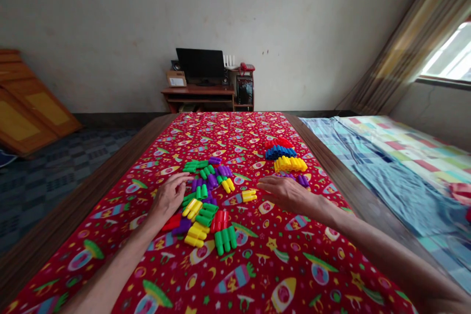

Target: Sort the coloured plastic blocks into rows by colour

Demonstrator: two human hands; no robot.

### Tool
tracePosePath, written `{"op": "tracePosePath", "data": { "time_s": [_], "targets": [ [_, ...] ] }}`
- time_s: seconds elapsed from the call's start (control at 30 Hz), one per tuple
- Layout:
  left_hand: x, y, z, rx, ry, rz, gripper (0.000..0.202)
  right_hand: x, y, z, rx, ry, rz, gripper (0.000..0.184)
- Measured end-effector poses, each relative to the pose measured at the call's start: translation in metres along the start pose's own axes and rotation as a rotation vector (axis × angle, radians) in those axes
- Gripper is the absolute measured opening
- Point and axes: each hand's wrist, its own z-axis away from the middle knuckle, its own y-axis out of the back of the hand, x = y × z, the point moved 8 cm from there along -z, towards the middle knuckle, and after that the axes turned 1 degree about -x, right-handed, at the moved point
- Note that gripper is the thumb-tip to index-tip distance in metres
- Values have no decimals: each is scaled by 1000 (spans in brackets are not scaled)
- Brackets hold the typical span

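Note:
A loose pile of plastic building pieces (208, 206) in green, yellow, purple and red lies on a red patterned cloth (257, 265). My left hand (169, 196) rests at the pile's left edge, fingers stretched out and touching the pieces. My right hand (285, 192) hovers flat and open just right of the pile, near a single yellow piece (249, 196). Beyond it stand sorted rows: red (278, 143), blue (280, 152) and yellow (290, 164), with a few purple pieces (302, 180) beside my right hand.
The cloth covers a long wooden table (110, 167). A bed with a checked blue sheet (386, 176) lies to the right. A desk with a monitor (200, 66) stands at the far wall. Wooden panels (29, 103) lean at the left.

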Motion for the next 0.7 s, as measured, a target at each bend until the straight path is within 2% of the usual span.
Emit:
{"op": "tracePosePath", "data": {
  "time_s": [0.2, 0.3, 0.47, 0.57, 0.7],
  "targets": [
    [5, 2, -1, -49, -1, -22, 38, -76, -35, -30, -43, 322, 41, 55],
    [5, 4, -2, -59, 11, -19, 38, -95, -51, -37, -49, 329, 79, 51],
    [16, -2, -2, -83, 17, 66, 42, -87, -58, -43, -56, 157, 81, 35],
    [40, -14, 3, -175, -36, 135, 46, -78, -49, -45, -43, 102, 56, 32],
    [76, -26, 15, -333, -101, 205, 49, -60, -23, -45, 42, 60, 25, 23]
  ]
}}
